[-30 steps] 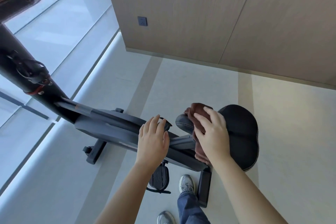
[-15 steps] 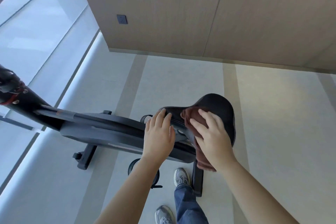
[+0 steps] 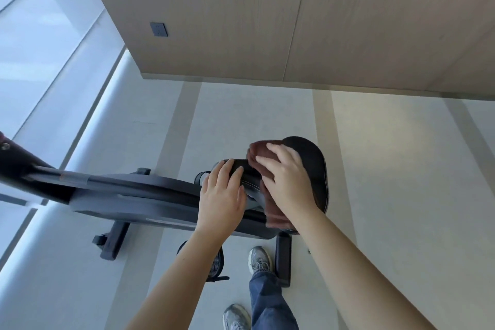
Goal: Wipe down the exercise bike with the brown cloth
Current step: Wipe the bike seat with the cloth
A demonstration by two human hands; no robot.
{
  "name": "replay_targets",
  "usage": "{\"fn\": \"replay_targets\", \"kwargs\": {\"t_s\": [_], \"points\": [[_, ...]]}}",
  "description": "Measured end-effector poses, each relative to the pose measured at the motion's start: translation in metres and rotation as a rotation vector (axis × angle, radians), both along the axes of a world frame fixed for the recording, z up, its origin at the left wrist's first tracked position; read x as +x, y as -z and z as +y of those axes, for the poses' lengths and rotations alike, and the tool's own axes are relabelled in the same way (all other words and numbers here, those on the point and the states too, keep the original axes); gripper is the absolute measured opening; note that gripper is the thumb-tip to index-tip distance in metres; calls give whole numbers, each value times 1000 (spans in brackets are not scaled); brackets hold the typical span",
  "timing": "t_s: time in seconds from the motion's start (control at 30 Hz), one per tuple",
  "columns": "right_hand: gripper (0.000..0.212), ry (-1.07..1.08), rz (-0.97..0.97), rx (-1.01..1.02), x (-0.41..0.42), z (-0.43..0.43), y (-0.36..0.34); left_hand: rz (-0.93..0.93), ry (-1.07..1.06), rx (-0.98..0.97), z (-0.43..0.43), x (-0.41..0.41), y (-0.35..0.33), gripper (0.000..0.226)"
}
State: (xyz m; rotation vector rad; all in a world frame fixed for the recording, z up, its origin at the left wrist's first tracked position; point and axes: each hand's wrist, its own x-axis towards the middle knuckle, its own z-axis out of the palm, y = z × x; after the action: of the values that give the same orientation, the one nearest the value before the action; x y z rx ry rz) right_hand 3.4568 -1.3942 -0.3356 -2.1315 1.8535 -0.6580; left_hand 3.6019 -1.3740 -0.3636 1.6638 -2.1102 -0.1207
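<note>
The 2 hands met at the saddle [image 3: 313, 163]. The left hand [image 3: 222, 198] lay with relaxed fingers over its narrow left end, steadying it. The right hand [image 3: 286, 179] pressed the brown cloth [image 3: 261, 153] onto the seat top with straight fingers, the cloth's near end hanging down. Wiping seemed to have reached only the seat; the pedal [image 3: 217, 262] and the exercise bike [image 3: 134, 195] frame farther left likely remained. No container was in view.

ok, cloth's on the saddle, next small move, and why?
Probably slide the right hand and brown cloth toward the wide rear of the saddle: the cloth covers only the middle, the rear lies bare, and the left hand rests on the nose.
</note>
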Motion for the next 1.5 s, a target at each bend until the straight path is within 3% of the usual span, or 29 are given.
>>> {"fn": "replay_targets", "kwargs": {"t_s": [0.17, 0.47, 0.7, 0.87, 1.0, 1.23, 1.5], "points": [[44, 18, 26, -122, -18, 50, 8, -17, 26, 20, 1, 3, -1, 41], [30, 169, 4, -25, -13, -30, -2, -81, 149, 12, -9, -13, -5, 39], [43, 218, -44, -138, -39, 59, 7, -121, 155, 43, -12, -29, -6, 43], [29, 269, -146, -68, -45, 0, -5, -130, 188, 40, -12, -28, -7, 41], [31, 262, -107, -13, -52, -24, -6, -133, 203, 35, -1, -32, -6, 39], [40, 255, -144, -140, -47, 60, 13, -148, 213, 79, 15, -38, 6, 55], [31, 279, -260, -5, -69, -35, 1, -203, 193, 21, 14, -39, 16, 57]]}}
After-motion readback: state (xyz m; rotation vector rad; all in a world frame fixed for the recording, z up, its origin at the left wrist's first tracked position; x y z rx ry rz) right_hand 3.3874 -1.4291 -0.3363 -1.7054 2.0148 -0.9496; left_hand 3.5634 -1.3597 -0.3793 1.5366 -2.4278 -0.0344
